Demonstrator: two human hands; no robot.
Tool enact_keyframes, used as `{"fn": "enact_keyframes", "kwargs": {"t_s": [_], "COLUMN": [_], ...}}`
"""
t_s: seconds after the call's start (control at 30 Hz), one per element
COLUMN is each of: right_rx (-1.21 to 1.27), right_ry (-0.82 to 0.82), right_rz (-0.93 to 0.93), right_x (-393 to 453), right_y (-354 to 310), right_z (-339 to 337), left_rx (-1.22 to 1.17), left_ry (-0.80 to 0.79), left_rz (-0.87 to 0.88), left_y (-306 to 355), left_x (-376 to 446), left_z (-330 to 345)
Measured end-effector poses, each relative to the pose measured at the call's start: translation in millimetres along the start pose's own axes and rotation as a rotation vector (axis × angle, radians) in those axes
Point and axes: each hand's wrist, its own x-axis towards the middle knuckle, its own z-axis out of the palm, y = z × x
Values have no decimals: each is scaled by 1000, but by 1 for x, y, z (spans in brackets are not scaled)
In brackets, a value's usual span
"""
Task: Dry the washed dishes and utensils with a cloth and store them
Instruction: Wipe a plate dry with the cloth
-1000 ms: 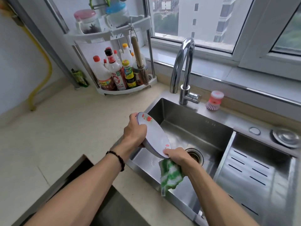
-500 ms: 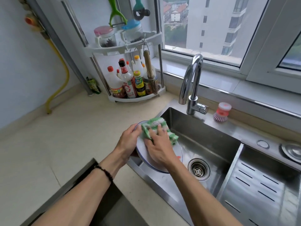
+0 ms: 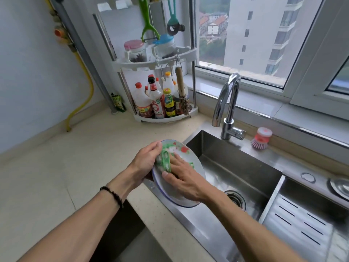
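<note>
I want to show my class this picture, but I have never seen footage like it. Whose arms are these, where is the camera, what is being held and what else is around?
No machine here: these are a person's own two arms, filmed by a wide-angle camera worn on their head, looking forward and down. There is only this one view. The left hand holds a white plate with a blue rim and red flower marks by its edge, tilted over the steel sink. The right hand presses a green and white cloth flat against the plate's face, drying it. Behind stand the tap, a pink dish brush and a corner rack of sauce bottles on the beige counter.
</note>
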Motion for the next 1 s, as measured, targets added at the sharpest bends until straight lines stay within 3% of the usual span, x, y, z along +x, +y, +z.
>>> {"fn": "enact_keyframes", "kwargs": {"t_s": [0.13, 0.27, 0.4, 0.53, 0.7, 0.87, 1.0], "right_rx": [-118, -89, -144, 39, 38, 187, 123], "right_ry": [77, 1, 104, 50, 78, -12, -64], "right_rz": [118, -29, 231, 58, 248, -20, 137], "right_x": [6, -7, 5, -8, 1, -22, -17], "right_y": [4, -4, 10, -8, 3, -6, 1], "right_z": [-9, 0, -7, 10, -2, 6, -4], "left_rx": [-101, -69, -33, -10, 18, 96, 133], "left_ry": [-11, -16, -10, 47, 19, 80, 192], "left_rz": [-33, -34, -26, -5, -29, 49, 146], "left_y": [-2, 3, -3, -6, -6, 4, 2], "left_x": [-4, -1, 1, 8, 5, 11, 15], "left_z": [7, 6, 16, 18, 21, 9, 10]}}
